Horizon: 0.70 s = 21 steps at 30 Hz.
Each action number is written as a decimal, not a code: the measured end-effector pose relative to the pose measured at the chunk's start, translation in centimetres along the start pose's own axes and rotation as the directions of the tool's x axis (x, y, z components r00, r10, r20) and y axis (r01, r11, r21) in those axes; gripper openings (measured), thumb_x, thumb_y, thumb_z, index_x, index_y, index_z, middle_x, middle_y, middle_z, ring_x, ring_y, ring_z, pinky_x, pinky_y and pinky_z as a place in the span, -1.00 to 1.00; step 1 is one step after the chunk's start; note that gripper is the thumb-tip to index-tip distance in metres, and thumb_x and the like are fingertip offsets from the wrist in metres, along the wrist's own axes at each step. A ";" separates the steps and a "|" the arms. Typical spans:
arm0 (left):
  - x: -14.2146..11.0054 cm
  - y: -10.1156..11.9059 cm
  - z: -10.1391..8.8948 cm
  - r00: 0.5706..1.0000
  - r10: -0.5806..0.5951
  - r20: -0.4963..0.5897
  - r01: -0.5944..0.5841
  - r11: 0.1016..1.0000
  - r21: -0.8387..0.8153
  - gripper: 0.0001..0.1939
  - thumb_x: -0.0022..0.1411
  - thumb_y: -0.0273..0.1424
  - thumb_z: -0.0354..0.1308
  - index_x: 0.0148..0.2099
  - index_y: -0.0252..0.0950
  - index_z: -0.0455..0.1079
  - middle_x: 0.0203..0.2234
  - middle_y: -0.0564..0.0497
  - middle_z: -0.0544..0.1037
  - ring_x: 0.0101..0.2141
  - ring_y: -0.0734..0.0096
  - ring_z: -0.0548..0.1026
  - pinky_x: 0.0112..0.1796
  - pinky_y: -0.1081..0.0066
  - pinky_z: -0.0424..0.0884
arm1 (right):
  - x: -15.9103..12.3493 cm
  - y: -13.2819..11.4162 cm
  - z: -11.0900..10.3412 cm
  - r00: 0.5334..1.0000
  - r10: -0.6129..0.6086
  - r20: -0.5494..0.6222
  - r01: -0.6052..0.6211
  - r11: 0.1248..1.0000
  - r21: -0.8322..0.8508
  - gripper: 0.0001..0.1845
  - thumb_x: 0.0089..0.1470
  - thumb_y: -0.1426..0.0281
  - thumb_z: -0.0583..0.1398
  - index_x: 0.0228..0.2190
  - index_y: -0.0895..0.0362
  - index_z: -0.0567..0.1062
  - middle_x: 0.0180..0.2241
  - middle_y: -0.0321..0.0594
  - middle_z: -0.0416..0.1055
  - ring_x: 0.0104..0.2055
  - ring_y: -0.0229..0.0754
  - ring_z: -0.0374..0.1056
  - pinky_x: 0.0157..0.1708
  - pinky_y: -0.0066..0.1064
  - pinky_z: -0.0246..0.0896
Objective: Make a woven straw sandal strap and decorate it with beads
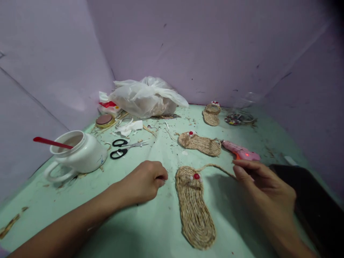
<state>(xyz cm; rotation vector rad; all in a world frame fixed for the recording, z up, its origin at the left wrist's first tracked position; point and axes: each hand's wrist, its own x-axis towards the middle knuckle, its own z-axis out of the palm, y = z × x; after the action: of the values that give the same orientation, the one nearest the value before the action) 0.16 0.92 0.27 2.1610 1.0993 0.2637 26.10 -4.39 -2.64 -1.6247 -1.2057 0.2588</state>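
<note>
A braided-straw slipper (pixel 195 211) lies sole down in front of me, its strap set with a red bead (pixel 196 176) and white ones. From its toe end a loose straw cord (pixel 215 165) runs to the right. My right hand (pixel 264 195) pinches that cord between thumb and fingers, off the table. Left of the slipper, apart from it, my left hand (pixel 147 181) rests as a loose fist with nothing showing in it. Just beyond lies a second straw slipper (pixel 204 144). A pink glue gun (pixel 242 150) with a lit red light has its nozzle by that slipper's heel.
At left stands a white mug (pixel 90 154) holding a red stick (pixel 51 142), near black-handled scissors (pixel 120 147). A plastic bag (pixel 145 96), small slipper (pixel 211 114) and bead container (pixel 238 118) sit at the back. A dark flat object (pixel 309 200) lies right. Straw scraps litter the table.
</note>
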 end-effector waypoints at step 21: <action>-1.4 3.7 2.4 0.913 -0.271 0.304 0.385 0.329 -0.862 -0.68 -0.13 -0.21 0.33 -0.47 -0.37 0.36 -0.73 0.21 0.16 -0.72 0.71 -0.01 -0.68 0.54 -0.21 | -3.5 -4.7 -0.2 0.865 -0.368 0.342 0.224 0.892 0.393 -0.84 -0.01 0.54 0.20 -0.37 0.06 0.51 -0.45 -0.26 0.46 -0.43 -0.24 0.37 -0.47 -0.43 0.30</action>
<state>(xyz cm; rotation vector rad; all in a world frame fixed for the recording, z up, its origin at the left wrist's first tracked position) 2.77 -2.80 1.15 0.8877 0.9503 0.4318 21.88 -7.59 0.00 -1.0839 -1.6130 0.5964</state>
